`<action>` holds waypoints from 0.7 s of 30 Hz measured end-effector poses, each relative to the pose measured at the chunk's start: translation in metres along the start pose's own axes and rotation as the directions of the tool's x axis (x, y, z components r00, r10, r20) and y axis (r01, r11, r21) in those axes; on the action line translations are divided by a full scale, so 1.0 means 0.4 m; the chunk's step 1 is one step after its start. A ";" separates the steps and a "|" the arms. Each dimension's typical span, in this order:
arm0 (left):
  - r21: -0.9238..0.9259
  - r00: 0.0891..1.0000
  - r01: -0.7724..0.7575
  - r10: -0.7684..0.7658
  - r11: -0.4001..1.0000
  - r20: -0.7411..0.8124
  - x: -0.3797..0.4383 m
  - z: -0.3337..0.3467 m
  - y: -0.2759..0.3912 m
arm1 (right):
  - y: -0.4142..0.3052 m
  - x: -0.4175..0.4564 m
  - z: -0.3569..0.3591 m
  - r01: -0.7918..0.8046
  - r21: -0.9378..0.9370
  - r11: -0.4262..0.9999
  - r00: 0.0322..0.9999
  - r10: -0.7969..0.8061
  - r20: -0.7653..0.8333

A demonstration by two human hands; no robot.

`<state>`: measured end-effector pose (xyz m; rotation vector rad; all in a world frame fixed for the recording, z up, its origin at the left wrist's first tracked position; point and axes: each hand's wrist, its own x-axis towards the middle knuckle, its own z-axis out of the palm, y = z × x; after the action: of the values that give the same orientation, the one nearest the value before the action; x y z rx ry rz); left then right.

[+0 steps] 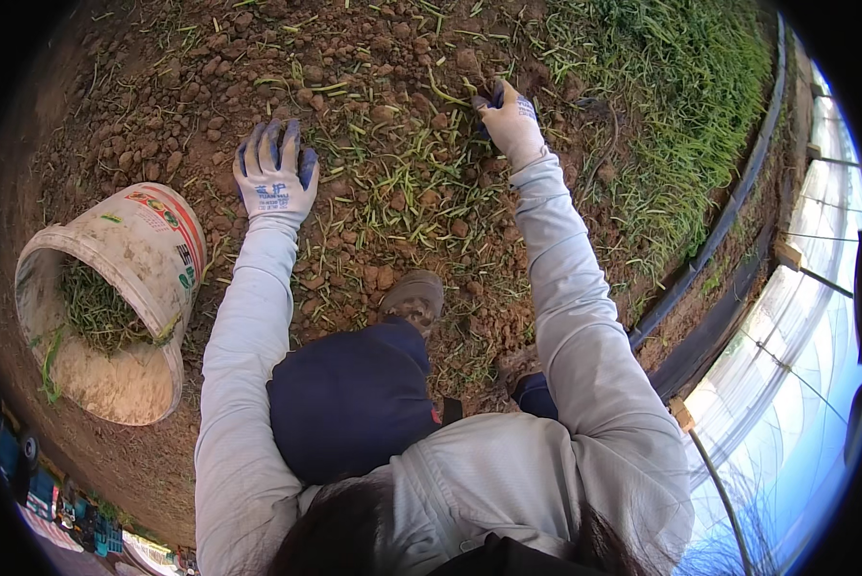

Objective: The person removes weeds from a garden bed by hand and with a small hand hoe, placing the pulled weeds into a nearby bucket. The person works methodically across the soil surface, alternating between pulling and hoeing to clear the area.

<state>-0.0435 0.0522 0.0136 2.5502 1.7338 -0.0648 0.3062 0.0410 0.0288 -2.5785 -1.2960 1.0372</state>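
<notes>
My left hand (276, 173), in a white knit glove with blue-coated fingers, rests palm down on the cloddy brown soil (207, 93). Its fingers are slightly apart and nothing shows in its grasp. Farther right, my right hand (511, 119) wears a matching glove and reaches down to the ground with curled fingers. A yellow-green plant stem (446, 93) ends at its fingertips; whether they grip it is hidden. Cut green stems (423, 180) lie scattered over the soil between both hands.
A dirty white plastic bucket (124, 223) lies on its side at left, with cut greens (103, 309) inside. Dense green plants (683, 115) grow at upper right, bordered by a dark pipe (726, 223). Beyond stands plastic sheeting (784, 345). My shoe (414, 299) is below the stems.
</notes>
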 end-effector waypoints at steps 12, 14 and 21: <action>-0.001 1.000 -0.013 0.013 1.000 -0.018 0.000 0.017 0.001 | -0.082 -0.038 0.025 -0.018 -0.158 0.987 0.976 -0.017 -0.216; -0.027 0.999 -0.024 0.022 0.999 -0.049 0.000 0.015 0.000 | -0.071 -0.041 0.043 -0.017 -0.156 0.988 0.966 -0.025 -0.257; -0.049 0.999 -0.026 0.024 0.998 -0.038 0.004 0.006 0.007 | -0.015 -0.029 0.032 0.092 0.574 0.814 0.984 0.014 -0.178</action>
<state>-0.0404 0.0523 0.0110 2.5538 1.6930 0.0264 0.2897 0.0335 0.0270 -2.1033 -0.8134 0.9781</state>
